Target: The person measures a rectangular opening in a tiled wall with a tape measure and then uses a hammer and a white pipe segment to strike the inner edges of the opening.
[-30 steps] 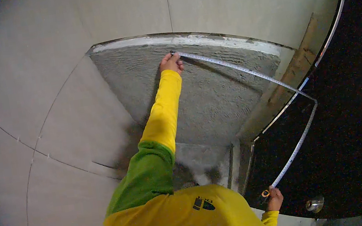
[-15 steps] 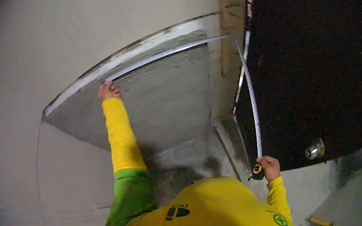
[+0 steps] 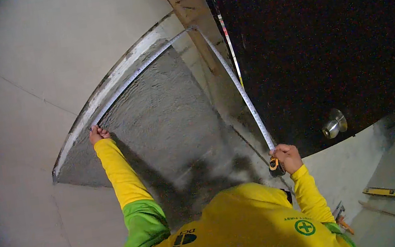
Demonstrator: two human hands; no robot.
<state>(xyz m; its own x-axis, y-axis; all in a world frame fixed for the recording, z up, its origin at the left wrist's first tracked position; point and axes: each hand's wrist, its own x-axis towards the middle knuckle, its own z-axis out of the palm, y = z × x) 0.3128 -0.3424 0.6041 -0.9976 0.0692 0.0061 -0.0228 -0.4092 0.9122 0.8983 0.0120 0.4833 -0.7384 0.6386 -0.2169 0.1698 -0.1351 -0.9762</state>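
My left hand point(image 3: 99, 134) pinches the free end of a white tape blade point(image 3: 131, 77) near the left part of a rough grey cement surface point(image 3: 161, 113). The blade runs along a pale border strip point(image 3: 98, 99) to a wooden door frame point(image 3: 184, 4), bends sharply there and comes back toward me. At the lower right, my right hand point(image 3: 288, 157) is closed around the black and yellow tape measure point(image 3: 276, 168), the blade coming out of its top. Both sleeves are yellow, and the left one turns green at the upper arm.
A dark door point(image 3: 313, 46) with a round metal knob point(image 3: 335, 123) stands at the right. On the floor at the lower right lie a yellow spirit level point(image 3: 394, 192), a thin strip point(image 3: 379, 210) and an orange-handled tool point(image 3: 342, 219). A smooth pale surface point(image 3: 69, 35) borders the cement.
The view has turned, so the door and frame appear tilted. My left hand appears farther left and lower, my right hand slightly higher. Both still hold the tape measure.
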